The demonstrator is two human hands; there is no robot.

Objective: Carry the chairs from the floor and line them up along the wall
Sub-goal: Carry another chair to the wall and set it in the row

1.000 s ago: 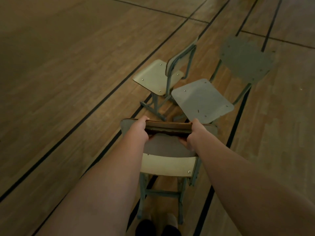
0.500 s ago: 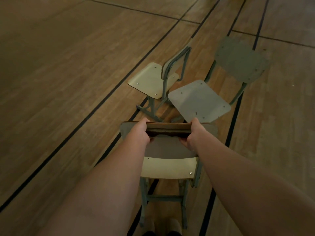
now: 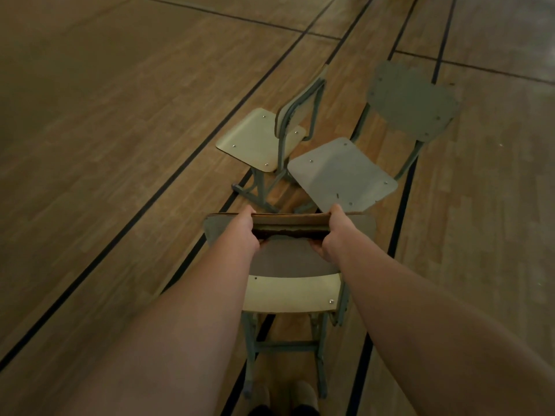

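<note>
I hold a small chair (image 3: 289,291) with a pale seat and green metal legs in front of me. My left hand (image 3: 244,228) and my right hand (image 3: 335,231) both grip the top edge of its backrest, about a hand's width apart. Just beyond it stand two more chairs. The pale-seated chair (image 3: 261,139) is on the left, seen side-on. The grey-seated chair (image 3: 342,172) on the right faces me, its seat edge close to my right hand. No wall is in view.
The wooden gym floor (image 3: 105,130) carries black court lines running diagonally away. Open floor lies to the left and right of the chairs. My feet show at the bottom edge under the held chair.
The two standing chairs have come slightly closer and lower in view. My grip on the backrest is unchanged.
</note>
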